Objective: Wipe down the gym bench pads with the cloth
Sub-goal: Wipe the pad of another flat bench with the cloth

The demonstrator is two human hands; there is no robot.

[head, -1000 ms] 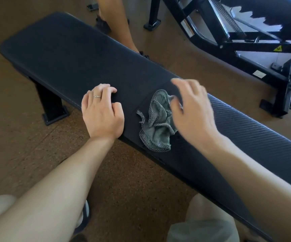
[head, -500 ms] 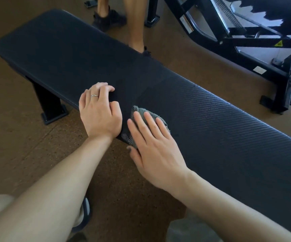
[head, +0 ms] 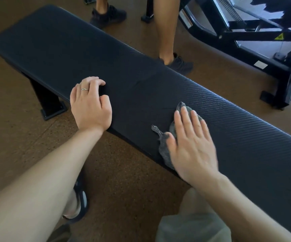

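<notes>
The right hand (head: 191,145) lies flat, fingers straight, pressing the cloth (head: 164,147) onto the near edge of the worktop (head: 246,130); its grip is released, not clenched. The cloth sits directly under that palm, so the right hand is nearer. The worktop's long axis runs left-far to right-near. Farther left, the left hand (head: 90,103) rests on the pad, fingers curled, grasping nothing.

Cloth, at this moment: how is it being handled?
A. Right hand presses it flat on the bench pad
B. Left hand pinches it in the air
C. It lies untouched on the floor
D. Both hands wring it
A: the right hand, fingers straight, lies over the cloth on the bench pad; the left hand rests on bare pad.
</notes>
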